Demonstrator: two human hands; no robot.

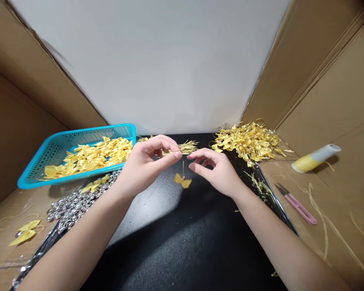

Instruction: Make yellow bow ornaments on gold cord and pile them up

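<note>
In front of me, above the black work surface (157,234), a small yellow ribbon bow (186,184) dangles on a thin gold cord (183,166). My left hand (148,161) is closed in a pinch, thumb against forefinger, at the cord's top end. Just to the right of the cord is my right hand (214,169), its fingers curved and a small gap between thumb and forefinger; nothing shows in it. A small shiny bit sits at the bow's middle, too blurred to name. Beyond my fingers lies a bundle of gold cords (189,146), partly hidden by my left hand.
At left, a blue plastic basket (33,171) holds many yellow bows, with silver beads (71,208) heaped beside it. A pile of corded bows (248,139) lies back right. Pink-handled snips (300,208) and a yellow-and-grey tube (315,157) rest on cardboard at right.
</note>
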